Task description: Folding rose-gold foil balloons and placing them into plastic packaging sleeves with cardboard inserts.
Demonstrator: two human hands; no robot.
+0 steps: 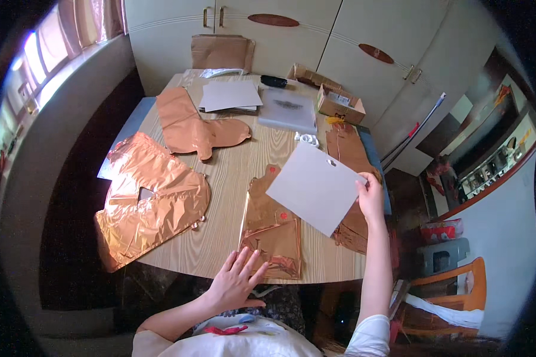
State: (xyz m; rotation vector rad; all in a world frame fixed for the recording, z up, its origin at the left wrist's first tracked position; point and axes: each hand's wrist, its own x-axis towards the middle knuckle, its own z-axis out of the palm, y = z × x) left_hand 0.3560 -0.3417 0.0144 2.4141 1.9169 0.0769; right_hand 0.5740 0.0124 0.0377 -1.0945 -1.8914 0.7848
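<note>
My right hand [371, 196] pinches the right edge of a white card [315, 184] with a hanger hole near its far edge. The card is held tilted, apparently over the table. With fingers spread, my left hand [238, 282] rests at the lower left corner of a folded copper-coloured foil sheet [274, 223] at the table's front edge. That folded foil has small red marks. To the left lie a crinkled copper foil balloon [152, 205] and a flatter copper foil shape [199, 128]. More copper foil [346, 149] lies on the right, partly behind the card.
At the back of the wooden table [220, 196] are a stack of white cards [229, 96], a clear plastic pouch [287, 109], a black item [274, 81] and an open cardboard box [340, 104]. A small white object [307, 138] sits mid-table. A wooden chair [452, 291] stands at right.
</note>
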